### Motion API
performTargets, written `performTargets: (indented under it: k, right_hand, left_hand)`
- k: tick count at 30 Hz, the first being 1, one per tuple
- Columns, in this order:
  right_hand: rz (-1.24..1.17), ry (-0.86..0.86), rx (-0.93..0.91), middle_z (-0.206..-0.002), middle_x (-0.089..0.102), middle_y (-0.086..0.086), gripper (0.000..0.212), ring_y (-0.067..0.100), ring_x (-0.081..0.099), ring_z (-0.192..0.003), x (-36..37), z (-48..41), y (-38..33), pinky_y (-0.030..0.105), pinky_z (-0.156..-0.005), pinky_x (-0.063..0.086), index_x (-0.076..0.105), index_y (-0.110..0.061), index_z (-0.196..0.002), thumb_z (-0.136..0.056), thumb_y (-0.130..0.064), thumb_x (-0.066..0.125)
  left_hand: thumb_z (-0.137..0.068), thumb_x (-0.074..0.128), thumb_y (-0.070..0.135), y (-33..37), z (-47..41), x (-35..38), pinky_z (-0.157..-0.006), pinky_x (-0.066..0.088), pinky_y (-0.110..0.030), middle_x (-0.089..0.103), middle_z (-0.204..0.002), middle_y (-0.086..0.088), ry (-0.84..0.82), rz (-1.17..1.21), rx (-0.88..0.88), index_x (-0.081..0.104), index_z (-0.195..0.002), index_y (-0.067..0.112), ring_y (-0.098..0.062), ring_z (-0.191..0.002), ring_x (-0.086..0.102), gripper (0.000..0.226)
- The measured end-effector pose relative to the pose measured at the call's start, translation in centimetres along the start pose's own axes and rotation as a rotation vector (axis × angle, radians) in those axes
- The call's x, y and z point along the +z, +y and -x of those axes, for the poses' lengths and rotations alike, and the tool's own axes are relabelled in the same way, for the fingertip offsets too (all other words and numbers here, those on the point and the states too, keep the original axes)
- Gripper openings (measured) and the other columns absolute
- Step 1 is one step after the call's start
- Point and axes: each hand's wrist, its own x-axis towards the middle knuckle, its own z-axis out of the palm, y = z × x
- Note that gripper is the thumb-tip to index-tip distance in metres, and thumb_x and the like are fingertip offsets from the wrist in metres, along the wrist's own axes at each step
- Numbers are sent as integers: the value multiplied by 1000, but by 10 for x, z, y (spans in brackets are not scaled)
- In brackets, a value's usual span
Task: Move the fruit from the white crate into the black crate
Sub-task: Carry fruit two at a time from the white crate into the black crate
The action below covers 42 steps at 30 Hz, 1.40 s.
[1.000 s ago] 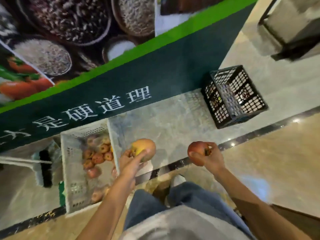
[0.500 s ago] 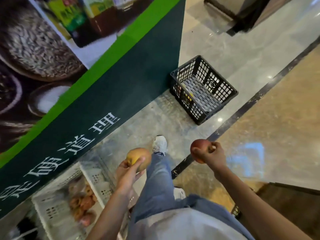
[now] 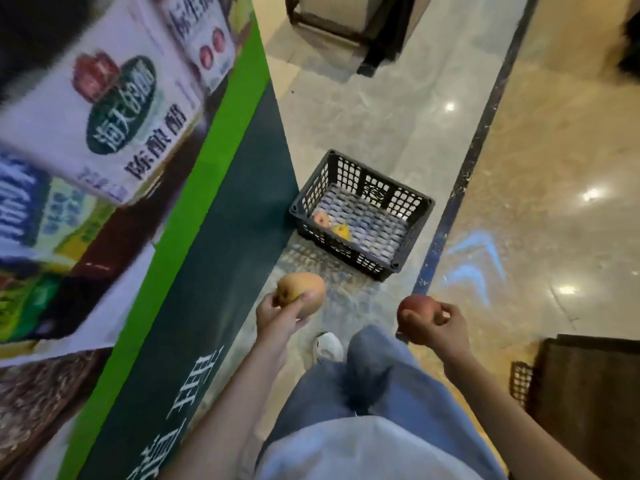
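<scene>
A black crate [image 3: 414, 233] stands on the grey floor against the green wall, ahead of me. Two fruits lie inside it, a pinkish one [image 3: 322, 220] and a yellow one [image 3: 342, 231]. My left hand [image 3: 280, 317] grips a yellow-orange fruit [image 3: 300, 293], held short of the crate's near edge. My right hand [image 3: 446, 327] is closed around a red apple [image 3: 417, 315], to the right of and nearer than the crate. The white crate is out of view.
A printed green advertising wall [image 3: 194, 271] runs along the left. A dark strip [image 3: 460, 174] divides grey floor from beige floor. Dark furniture [image 3: 346, 22] stands at the far end, and a dark wooden piece [image 3: 585, 393] sits at the right. My legs and white shoe [image 3: 329, 346] are below.
The view has turned right and moved forward: the white crate has dropped out of view and the black crate is nearer. Both hands still hold their fruit.
</scene>
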Motion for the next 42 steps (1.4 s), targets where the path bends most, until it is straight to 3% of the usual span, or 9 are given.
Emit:
performTargets:
  k: [9,13,16,19,22,24,27,32,42]
  right_hand:
    - [-146,115,87,-115,53,12,69,28,55,-100,27,-58,-56,47,-92,49,46,-7,-122,-67,-24,84]
    - [-163,107,119,-116,53,11,72,30,55,-102,44,-95,-91,49,-93,48,45,-9,-123,-66,-29,84]
    - [-149,98,129,-115,54,9,71,27,54,-100,58,-124,-119,44,-90,48,46,-11,-122,-65,-30,84]
    - [-150,131,126,-112,50,5,73,21,49,-98,71,-156,-144,33,-84,42,45,-9,-125,-66,-30,84]
    - [-162,169,154,-109,48,4,72,19,46,-97,89,-190,-159,30,-82,36,44,-7,-126,-69,-28,82]
    - [-151,184,174,-116,51,8,73,20,47,-98,106,-220,-160,33,-84,40,44,-8,-127,-68,-29,82]
    - [-143,225,208,-124,54,13,76,26,51,-103,135,-279,-148,40,-93,42,43,-10,-126,-65,-30,84]
    - [-60,271,265,-129,52,15,82,33,50,-116,175,-379,-102,42,-96,40,41,-8,-131,-65,-34,83]
    - [283,147,301,-132,45,14,88,31,47,-118,226,-515,32,37,-96,40,37,-12,-131,-62,-33,86]
  left_hand:
    - [-75,75,6,65,-67,46,-54,54,-22,50,-127,-13,-76,-176,-17,45,-130,4,-28,-102,58,63]
    - [-77,71,-3,92,-91,63,-44,51,-16,49,-113,-11,-75,-206,-10,46,-127,1,-22,-86,57,56]
    - [-75,73,-1,115,-118,79,-63,57,-27,53,-111,-10,-102,-252,3,48,-116,10,-19,-87,58,49]
    - [-64,84,15,136,-155,98,-92,52,-46,54,-115,-9,-143,-349,22,48,-121,8,-24,-105,58,68]
    - [-44,85,41,151,-197,122,-97,48,-49,51,-124,-9,-171,-510,62,48,-120,17,-25,-111,56,88]
    - [-56,87,30,153,-239,143,-98,47,-44,47,-126,-8,-196,-621,74,46,-120,19,-23,-112,52,77]
    - [-64,85,20,141,-316,177,-95,48,-42,46,-125,-7,-235,-752,112,47,-116,20,-24,-109,52,64]
    - [-69,82,26,101,-424,226,-86,37,-27,39,-128,-4,-298,-978,169,43,-132,13,-16,-101,44,75]
    - [-68,82,32,-38,-569,283,-96,32,-25,36,-138,-3,-615,-1326,352,39,-135,15,-21,-125,39,82]
